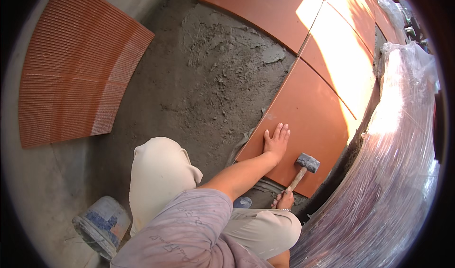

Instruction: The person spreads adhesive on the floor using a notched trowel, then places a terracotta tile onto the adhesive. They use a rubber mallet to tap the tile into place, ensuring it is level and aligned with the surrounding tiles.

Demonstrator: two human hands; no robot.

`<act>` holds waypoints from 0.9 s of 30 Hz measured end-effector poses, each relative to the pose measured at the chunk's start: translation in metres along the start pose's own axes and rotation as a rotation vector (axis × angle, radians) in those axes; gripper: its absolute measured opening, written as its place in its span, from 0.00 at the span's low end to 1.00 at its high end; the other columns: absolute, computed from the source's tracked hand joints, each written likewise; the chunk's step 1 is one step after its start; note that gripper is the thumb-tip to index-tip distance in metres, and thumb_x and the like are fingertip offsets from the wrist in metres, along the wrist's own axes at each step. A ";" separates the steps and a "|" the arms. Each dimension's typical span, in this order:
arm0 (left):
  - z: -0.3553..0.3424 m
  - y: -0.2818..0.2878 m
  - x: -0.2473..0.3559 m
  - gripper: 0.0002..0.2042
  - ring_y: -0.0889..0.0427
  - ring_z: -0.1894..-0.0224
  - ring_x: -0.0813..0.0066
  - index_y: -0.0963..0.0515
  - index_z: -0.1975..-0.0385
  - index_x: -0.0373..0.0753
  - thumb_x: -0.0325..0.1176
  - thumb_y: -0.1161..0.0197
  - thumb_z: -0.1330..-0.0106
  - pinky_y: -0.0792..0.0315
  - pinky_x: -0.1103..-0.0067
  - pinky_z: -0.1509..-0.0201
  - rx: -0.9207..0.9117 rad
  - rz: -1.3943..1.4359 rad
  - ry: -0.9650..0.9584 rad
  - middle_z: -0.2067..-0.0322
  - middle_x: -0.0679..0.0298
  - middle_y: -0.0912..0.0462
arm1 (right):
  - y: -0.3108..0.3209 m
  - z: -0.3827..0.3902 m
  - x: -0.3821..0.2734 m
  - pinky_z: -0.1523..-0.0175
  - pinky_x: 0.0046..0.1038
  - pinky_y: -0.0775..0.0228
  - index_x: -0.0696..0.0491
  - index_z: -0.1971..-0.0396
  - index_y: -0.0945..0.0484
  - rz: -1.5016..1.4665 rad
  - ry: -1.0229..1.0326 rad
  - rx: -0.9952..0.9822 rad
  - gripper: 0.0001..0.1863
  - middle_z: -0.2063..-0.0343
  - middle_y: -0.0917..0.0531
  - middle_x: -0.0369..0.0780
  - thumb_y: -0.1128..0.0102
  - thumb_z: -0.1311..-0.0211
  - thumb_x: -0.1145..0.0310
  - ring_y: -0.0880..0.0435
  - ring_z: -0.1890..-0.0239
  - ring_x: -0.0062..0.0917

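Observation:
My left hand [277, 143] lies flat on a terracotta floor tile [308, 111], its fingers spread near the tile's left edge. My right hand [284, 199] grips the wooden handle of a rubber mallet [308, 162] just beyond the tile's near edge. The mallet's dark grey head is over the near right part of that tile; whether it touches the surface I cannot tell. Grey mortar shows along the tile's left and near edges. More terracotta tiles [265, 12] adjoin it on the far side, separated by thin joints.
Rough wet mortar [222, 73] spreads left of the tiles. A ribbed terracotta tile [80, 69] leans against the wall at far left. A mortar-stained bucket [104, 223] lies tilted at lower left. Plastic-wrapped goods [379, 182] stand along the right side. Sunlight falls across the far tiles.

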State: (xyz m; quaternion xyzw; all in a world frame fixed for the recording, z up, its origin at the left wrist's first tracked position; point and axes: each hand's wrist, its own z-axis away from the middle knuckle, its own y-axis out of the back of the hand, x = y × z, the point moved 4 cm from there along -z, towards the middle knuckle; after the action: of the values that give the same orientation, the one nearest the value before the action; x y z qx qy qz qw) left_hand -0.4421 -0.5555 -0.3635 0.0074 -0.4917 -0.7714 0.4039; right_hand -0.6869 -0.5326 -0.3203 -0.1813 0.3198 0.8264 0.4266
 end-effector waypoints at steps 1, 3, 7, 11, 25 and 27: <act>0.000 0.001 0.000 0.31 0.65 0.23 0.63 0.52 0.26 0.44 0.33 0.51 0.28 0.47 0.44 0.32 0.000 0.008 -0.002 0.24 0.63 0.65 | -0.001 0.000 0.000 0.90 0.28 0.40 0.51 0.71 0.37 -0.008 0.004 0.001 0.20 0.90 0.33 0.36 0.58 0.26 0.50 0.35 0.94 0.22; 0.000 0.002 -0.001 0.32 0.66 0.23 0.63 0.53 0.26 0.44 0.33 0.51 0.29 0.47 0.44 0.32 -0.006 0.002 -0.011 0.24 0.63 0.65 | -0.002 0.000 0.001 0.90 0.28 0.40 0.51 0.71 0.36 -0.002 0.006 0.010 0.20 0.90 0.33 0.36 0.58 0.26 0.50 0.35 0.94 0.22; 0.001 0.004 -0.002 0.33 0.67 0.22 0.62 0.54 0.26 0.43 0.33 0.50 0.29 0.48 0.44 0.31 -0.040 -0.010 -0.023 0.24 0.64 0.67 | -0.006 0.002 -0.001 0.90 0.28 0.39 0.51 0.71 0.36 0.034 0.001 0.015 0.20 0.89 0.33 0.36 0.58 0.26 0.50 0.35 0.93 0.22; 0.003 0.007 -0.003 0.33 0.67 0.22 0.62 0.55 0.26 0.43 0.33 0.50 0.29 0.48 0.45 0.31 -0.046 -0.004 -0.034 0.24 0.63 0.68 | 0.002 0.009 -0.011 0.90 0.27 0.39 0.52 0.70 0.35 0.014 0.056 0.029 0.20 0.89 0.32 0.35 0.58 0.26 0.50 0.34 0.93 0.22; 0.007 0.017 0.000 0.64 0.65 0.23 0.58 0.59 0.26 0.43 0.49 0.18 0.61 0.45 0.45 0.30 -0.109 -0.133 -0.068 0.24 0.61 0.66 | 0.032 0.025 -0.003 0.82 0.29 0.36 0.54 0.71 0.28 0.131 0.064 0.158 0.20 0.88 0.27 0.36 0.49 0.29 0.51 0.27 0.88 0.22; 0.008 0.020 0.002 0.63 0.65 0.23 0.58 0.59 0.26 0.43 0.49 0.19 0.59 0.46 0.45 0.30 -0.136 -0.132 -0.077 0.24 0.61 0.67 | 0.035 0.026 -0.009 0.79 0.32 0.32 0.55 0.68 0.28 0.141 0.124 0.235 0.20 0.87 0.24 0.40 0.48 0.30 0.50 0.23 0.86 0.28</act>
State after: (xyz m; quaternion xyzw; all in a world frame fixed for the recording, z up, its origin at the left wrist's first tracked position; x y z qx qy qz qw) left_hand -0.4345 -0.5543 -0.3434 -0.0171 -0.4519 -0.8277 0.3324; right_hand -0.7110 -0.5351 -0.2834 -0.1578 0.4522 0.7983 0.3652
